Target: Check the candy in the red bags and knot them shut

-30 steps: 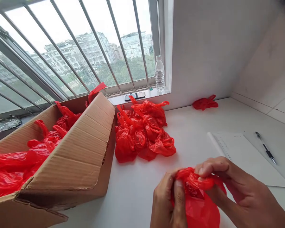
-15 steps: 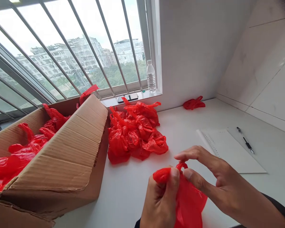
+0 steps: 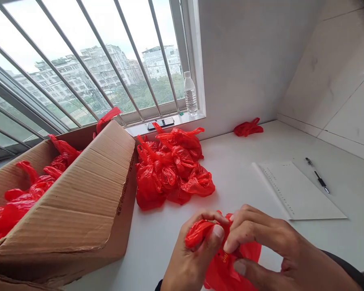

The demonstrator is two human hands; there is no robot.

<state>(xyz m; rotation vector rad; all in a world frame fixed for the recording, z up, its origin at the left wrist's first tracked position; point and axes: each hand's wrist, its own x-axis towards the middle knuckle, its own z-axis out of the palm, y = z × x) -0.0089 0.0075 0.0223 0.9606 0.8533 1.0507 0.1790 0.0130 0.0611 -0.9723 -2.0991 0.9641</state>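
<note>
A red plastic bag (image 3: 221, 268) is between my hands at the bottom of the view, its lower part hanging loose. My left hand (image 3: 194, 250) is closed around the bunched upper part, with a fold of red plastic bulging between thumb and fingers. From the right, my right hand (image 3: 263, 242) reaches over the bag, fingers bent onto the plastic near my left fingertips and thumb below. Some yellow print shows on the bag beside the right fingers. Beyond my hands lies a pile of knotted red plastic bags (image 3: 172, 169) on the white table (image 3: 157, 250).
A cardboard box (image 3: 87, 198) holding more red bags stands at left. A notepad (image 3: 303, 190) and a pen (image 3: 321, 182) lie at right. Another red bag (image 3: 248, 127) rests by the wall. A plastic bottle (image 3: 190, 95) and a phone (image 3: 160, 123) sit on the sill below the barred window.
My right fingers have moved from the small loop at the top down onto the bag, closing on the plastic. My left hand has turned and shifted slightly left. The view has shifted slightly.
</note>
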